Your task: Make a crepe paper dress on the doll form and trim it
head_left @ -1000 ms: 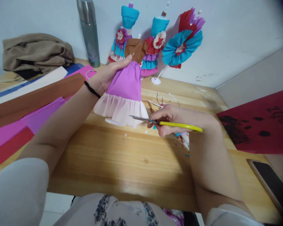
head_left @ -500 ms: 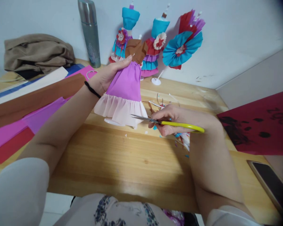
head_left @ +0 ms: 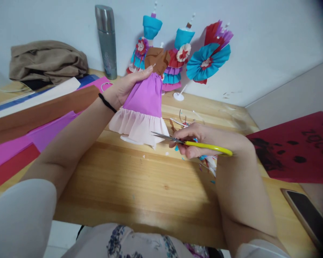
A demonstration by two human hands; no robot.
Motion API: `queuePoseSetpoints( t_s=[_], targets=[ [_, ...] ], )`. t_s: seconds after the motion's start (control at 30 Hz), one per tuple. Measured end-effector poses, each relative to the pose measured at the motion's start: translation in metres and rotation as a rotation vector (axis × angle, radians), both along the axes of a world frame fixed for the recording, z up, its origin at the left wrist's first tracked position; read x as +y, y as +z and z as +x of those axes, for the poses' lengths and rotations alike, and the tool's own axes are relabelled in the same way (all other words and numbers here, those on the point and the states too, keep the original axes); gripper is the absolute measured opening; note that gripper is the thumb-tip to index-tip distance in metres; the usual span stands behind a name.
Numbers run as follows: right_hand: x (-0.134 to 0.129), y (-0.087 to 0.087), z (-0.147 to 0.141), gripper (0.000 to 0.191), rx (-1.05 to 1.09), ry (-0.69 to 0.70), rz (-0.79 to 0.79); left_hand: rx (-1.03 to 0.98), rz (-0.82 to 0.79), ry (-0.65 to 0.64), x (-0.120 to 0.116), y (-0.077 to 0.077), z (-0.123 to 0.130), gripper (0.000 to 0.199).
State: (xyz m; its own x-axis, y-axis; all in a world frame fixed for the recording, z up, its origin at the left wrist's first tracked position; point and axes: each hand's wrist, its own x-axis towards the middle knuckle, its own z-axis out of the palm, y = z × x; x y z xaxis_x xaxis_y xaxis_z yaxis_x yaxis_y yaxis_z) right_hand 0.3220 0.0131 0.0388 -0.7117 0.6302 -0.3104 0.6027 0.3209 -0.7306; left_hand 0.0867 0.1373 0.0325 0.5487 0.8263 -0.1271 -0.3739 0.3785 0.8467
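Note:
A small paper dress [head_left: 145,96] with a brown top, purple skirt and pale pink ruffled hem stands over a white round base. My left hand [head_left: 129,84] grips it at the waist, thumb across the front, other fingers hidden behind. In my right hand [head_left: 191,139] are scissors with yellow handles [head_left: 210,147]. Their blades point left, in front of the right part of the pale hem; whether they touch it I cannot tell.
Behind stand more paper dresses [head_left: 181,39], a blue paper fan flower [head_left: 208,62] and a flask [head_left: 107,46]. Coloured sheets [head_left: 45,105] and brown cloth [head_left: 48,61] lie left. Paper scraps [head_left: 208,163], a red sheet [head_left: 298,147] and a phone [head_left: 304,211] are right.
The whole view has shifted slightly, so background things appear a little lower. Both hands, the dress and the scissors keep nearly the same positions relative to one another.

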Motion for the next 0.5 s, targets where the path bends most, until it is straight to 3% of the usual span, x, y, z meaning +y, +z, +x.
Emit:
queuePoseSetpoints(
  t_s=[0.2,0.5],
  targets=[
    [0.0001,-0.0008,-0.0037,0.067,-0.004,0.003,-0.004,-0.003,-0.017,0.026,-0.0043,0.0033,0.0026,0.035],
    [-0.0005,-0.0008,0.0015,0.059,0.058,0.022,-0.079,0.007,0.023,0.02,-0.0036,0.0048,-0.0002,0.036]
  ],
)
